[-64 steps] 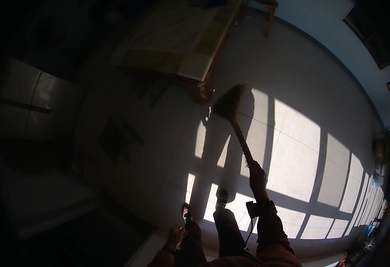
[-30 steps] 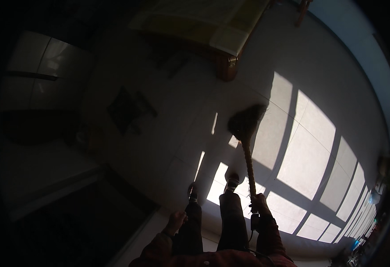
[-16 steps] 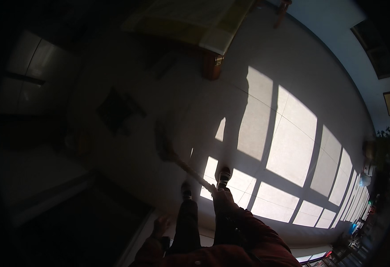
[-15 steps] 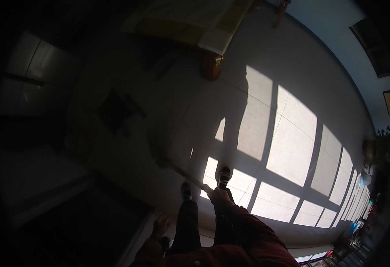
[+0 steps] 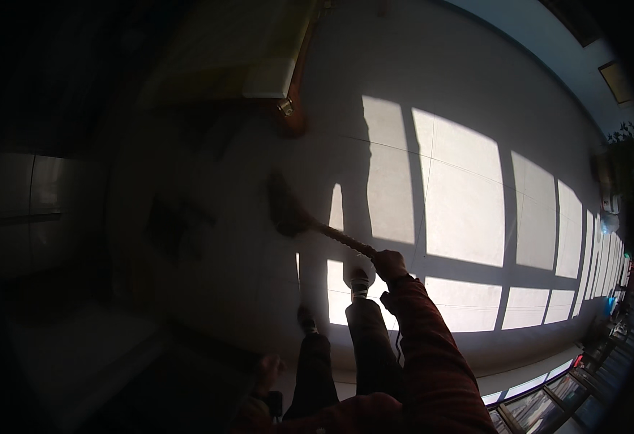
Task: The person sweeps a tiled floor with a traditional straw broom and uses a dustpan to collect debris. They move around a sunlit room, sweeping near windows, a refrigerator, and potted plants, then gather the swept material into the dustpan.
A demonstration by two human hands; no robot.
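Observation:
My right hand (image 5: 389,265) is wrapped round the end of a short, ridged handle of a broom (image 5: 339,236). Its dark, blurred head (image 5: 286,208) reaches out to the left, low over the shaded floor or touching it; I cannot tell which. My left hand (image 5: 268,372) hangs in shadow beside my left leg. Its fingers look loosely bent and apart, with nothing visible in them.
A low wooden-legged table or bed (image 5: 292,119) with a yellowish cover stands ahead. A dark shape (image 5: 165,224) lies on the floor to the left. Pale cabinets (image 5: 31,188) are at the far left. Window light falls across the tiles (image 5: 465,195). Plants (image 5: 624,134) stand at the right wall.
My right hand has moved forward and to the right with the broom, and the broom head has shifted right and forward. The view has turned, so the table sits further left.

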